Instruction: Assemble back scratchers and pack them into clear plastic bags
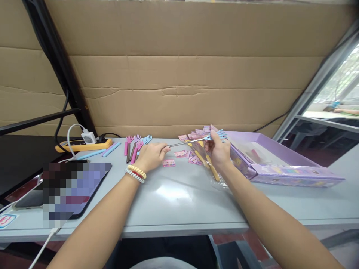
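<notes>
I hold a telescopic back scratcher [193,141] with a thin metal rod and a blue claw head stretched between both hands above the grey table [179,198]. My left hand [152,156], closed, pinches the rod's handle end. My right hand [218,150], also closed, grips the rod just under the blue claw. Several pink and blue scratchers [136,145] lie on the table just beyond my left hand. Small pink cards [168,163] are scattered between and behind my hands.
An open purple box [280,164] lies at the right. A tablet [75,186] and phone sit at the left front, with a yellow power strip [84,145] and charger behind. Blue and pink sleeves [102,151] lie near the strip. Cardboard sheets wall the back.
</notes>
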A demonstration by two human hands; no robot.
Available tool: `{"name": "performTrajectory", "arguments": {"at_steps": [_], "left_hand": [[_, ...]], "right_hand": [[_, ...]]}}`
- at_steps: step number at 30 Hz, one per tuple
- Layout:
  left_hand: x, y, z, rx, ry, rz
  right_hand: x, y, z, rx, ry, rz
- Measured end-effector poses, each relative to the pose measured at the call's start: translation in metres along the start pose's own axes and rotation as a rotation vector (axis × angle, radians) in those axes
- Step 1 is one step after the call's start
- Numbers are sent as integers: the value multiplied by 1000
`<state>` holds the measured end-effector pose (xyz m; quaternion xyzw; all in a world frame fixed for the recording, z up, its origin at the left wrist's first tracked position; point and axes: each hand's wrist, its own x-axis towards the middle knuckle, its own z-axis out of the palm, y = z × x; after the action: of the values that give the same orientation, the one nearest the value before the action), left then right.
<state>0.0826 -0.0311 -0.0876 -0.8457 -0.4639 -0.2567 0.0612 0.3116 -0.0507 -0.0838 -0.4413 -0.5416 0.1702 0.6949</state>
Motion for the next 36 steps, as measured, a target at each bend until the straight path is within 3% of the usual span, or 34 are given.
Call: {"name": "performTrajectory", "arguments": {"at_steps": [5, 10, 15, 17, 19, 21, 27, 32, 36], "left_hand": [[1, -17, 3, -82, 17, 21], [0, -18, -3, 1, 29, 49], [-3, -4, -12, 155, -15, 75], [-4, 8, -12, 171, -29, 105], [-5, 22, -10, 135, -40, 187], [-6, 31, -7, 77, -6, 217], [-6, 29, -2, 2, 28, 162], [-4, 13, 4, -81, 63, 80], [-5, -1, 6, -31, 0, 27]], "right_hand": [[6, -5, -13, 104, 31, 83], [6, 1, -16, -264, 12, 8], [-1, 2, -9, -450, 138, -57], [-11, -2, 1, -405, 65, -75], [-25, -8, 13, -297, -112, -86], [-36, -13, 23, -180, -172, -53], [-35, -4, 23, -92, -393, 25], [-28, 8, 19, -289, -409, -19], [-25, 9, 16, -422, -341, -112]]}}
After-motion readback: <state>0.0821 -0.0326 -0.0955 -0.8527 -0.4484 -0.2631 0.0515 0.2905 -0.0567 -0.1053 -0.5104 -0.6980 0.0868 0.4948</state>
